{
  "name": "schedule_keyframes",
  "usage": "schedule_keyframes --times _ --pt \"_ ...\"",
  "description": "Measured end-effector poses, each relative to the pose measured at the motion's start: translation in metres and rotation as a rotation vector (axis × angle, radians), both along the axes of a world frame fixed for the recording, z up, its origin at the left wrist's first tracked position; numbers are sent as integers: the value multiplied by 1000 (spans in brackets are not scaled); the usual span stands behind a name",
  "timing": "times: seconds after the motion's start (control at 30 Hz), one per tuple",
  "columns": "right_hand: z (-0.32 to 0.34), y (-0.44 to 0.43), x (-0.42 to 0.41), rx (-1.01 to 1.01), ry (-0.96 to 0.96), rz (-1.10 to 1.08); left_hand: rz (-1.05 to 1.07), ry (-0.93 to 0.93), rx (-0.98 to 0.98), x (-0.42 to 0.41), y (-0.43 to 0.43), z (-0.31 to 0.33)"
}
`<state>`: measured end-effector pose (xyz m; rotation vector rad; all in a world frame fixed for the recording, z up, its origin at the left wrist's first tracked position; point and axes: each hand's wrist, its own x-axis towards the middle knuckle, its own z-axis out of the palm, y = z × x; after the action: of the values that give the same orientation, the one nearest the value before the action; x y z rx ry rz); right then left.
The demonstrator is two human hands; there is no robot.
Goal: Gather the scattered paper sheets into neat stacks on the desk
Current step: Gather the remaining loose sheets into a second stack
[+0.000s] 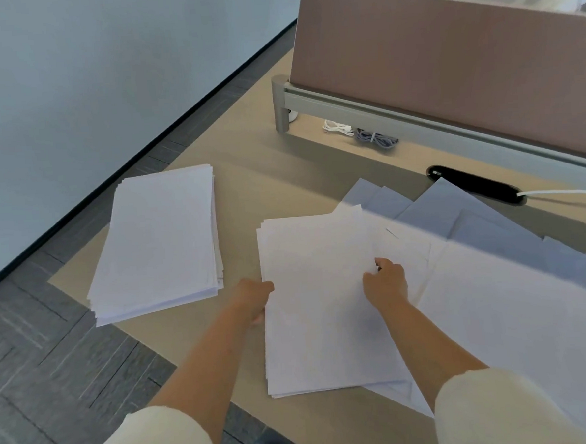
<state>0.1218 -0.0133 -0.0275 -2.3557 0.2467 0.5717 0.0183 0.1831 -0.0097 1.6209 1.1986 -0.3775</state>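
Near the desk (pixel 247 176) front edge, left hand (pixel 255 301) and right hand (pixel 386 283) grip the pile (pixel 318 323) by its long sides, loose sheets (pixel 494 278) lying rightward (nearer the right hand).

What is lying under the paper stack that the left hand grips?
A loose sheet pokes out from under the paper stack at its lower right. The left hand grips its left edge. How many sheets lie beneath is hidden by the stack.

We see a pinkish-brown divider panel (pixel 446 58) standing on a grey metal rail (pixel 346 105). Under the rail lie a coiled white cable (pixel 337 128) and a bundled grey cable (pixel 375 139). A white cord (pixel 557 192) leaves a black cable slot (pixel 474 183). Grey carpet (pixel 35 357) meets a pale wall (pixel 70 81).
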Motion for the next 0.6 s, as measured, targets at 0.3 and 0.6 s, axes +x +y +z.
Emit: schedule_keyframes --times 0.3,0.6 --pt "10 -9 -10 107 65 158 0 -188 -5 -11 -3 -5" --pt "12 -26 -12 519 284 -23 -134 -581 -391 1 -24 54"
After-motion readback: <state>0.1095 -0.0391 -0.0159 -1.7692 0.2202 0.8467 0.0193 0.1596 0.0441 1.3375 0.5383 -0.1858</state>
